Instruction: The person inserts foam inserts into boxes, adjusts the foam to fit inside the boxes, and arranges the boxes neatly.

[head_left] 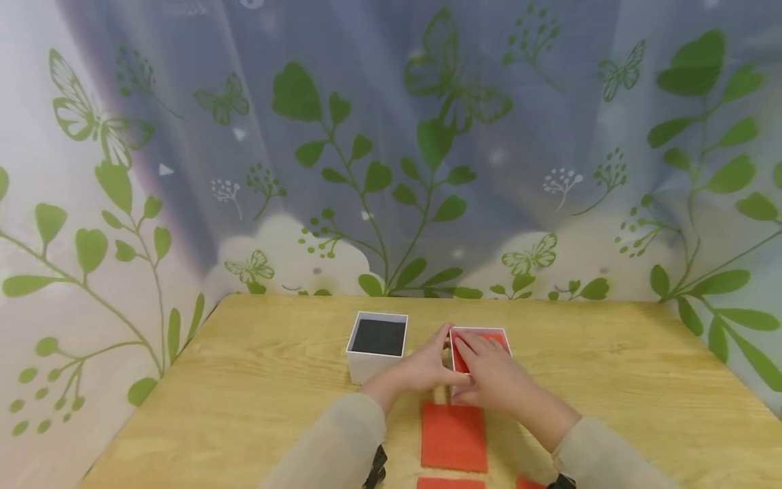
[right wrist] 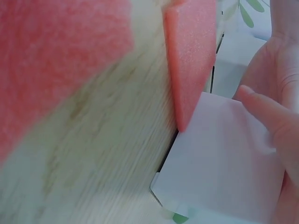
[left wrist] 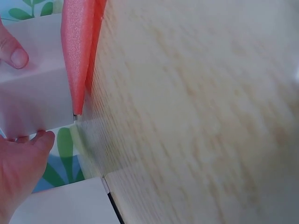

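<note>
In the head view, a white box (head_left: 461, 392) with red foam (head_left: 495, 335) inside stands at the table's middle. My left hand (head_left: 423, 363) grips its left side, with its fingertips at the back corner and the thumb across the front rim. From the right, my right hand (head_left: 497, 373) reaches over the rim, fingers stretched onto the red foam. The right thumb rests on the box's front wall, as the right wrist view shows. A red foam square (head_left: 454, 438) lies flat just in front. The foam beneath my right fingers is partly hidden.
To the left stands a second white box (head_left: 368, 368) with black foam (head_left: 380, 337) in it. More red foam pieces (head_left: 451, 483) show at the bottom edge. The wooden table (head_left: 256, 380) ends at a curtain (head_left: 342, 224) with leaves and butterflies.
</note>
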Tool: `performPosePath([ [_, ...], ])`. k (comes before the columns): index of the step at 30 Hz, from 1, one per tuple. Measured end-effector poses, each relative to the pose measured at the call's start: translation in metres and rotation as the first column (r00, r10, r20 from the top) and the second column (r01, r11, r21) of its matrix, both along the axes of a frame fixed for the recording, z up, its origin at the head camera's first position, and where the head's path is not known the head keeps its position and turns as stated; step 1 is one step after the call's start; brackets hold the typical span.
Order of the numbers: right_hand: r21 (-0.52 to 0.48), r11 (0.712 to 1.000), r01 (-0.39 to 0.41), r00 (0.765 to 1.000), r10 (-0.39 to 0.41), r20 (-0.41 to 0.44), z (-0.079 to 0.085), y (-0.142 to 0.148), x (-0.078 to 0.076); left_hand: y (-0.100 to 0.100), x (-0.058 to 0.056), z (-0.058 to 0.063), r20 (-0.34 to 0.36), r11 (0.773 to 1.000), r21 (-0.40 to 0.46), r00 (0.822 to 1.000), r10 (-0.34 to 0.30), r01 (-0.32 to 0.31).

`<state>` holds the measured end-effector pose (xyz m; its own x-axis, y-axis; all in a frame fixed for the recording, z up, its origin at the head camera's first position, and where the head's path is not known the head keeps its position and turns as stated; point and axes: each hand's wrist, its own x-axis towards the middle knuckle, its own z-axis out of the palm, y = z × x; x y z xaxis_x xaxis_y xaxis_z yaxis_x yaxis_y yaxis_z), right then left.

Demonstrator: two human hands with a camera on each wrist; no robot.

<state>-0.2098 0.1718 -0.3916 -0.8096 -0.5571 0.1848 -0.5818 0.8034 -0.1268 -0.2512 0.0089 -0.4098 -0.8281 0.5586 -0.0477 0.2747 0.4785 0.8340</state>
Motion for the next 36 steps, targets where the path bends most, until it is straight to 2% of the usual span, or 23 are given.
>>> performPosePath([
  [8, -0.009, 1.000, -0.004, 1.000, 0.004, 0.006, -0.007, -0.006, 0.004, -0.006, 0.007, -0.004, 0.024, 1.000, 0.005, 1.000, 0.018, -0.019],
  [15, -0.001, 1.000, -0.001, 1.000, 0.001, 0.010, -0.006, -0.004, 0.003, -0.004, 0.005, -0.004, 0.002, 1.000, -0.007, 1.000, 0.015, -0.015],
  [21, 0.011, 1.000, 0.006, 1.000, -0.006, 0.009, -0.004, -0.003, 0.002, -0.004, 0.002, -0.004, 0.006, 1.000, 0.016, 1.000, 0.008, -0.008],
  [30, -0.071, 0.990, -0.123, 0.992, 0.120, -0.040, 0.001, 0.011, 0.006, 0.000, 0.001, -0.003, 0.009, 0.999, 0.040, 1.000, -0.016, 0.016],
  [36, -0.025, 0.987, -0.158, 0.985, 0.156, -0.072, 0.001, 0.014, 0.010, -0.001, 0.001, -0.002, 0.036, 0.999, 0.043, 0.999, 0.004, -0.005],
])
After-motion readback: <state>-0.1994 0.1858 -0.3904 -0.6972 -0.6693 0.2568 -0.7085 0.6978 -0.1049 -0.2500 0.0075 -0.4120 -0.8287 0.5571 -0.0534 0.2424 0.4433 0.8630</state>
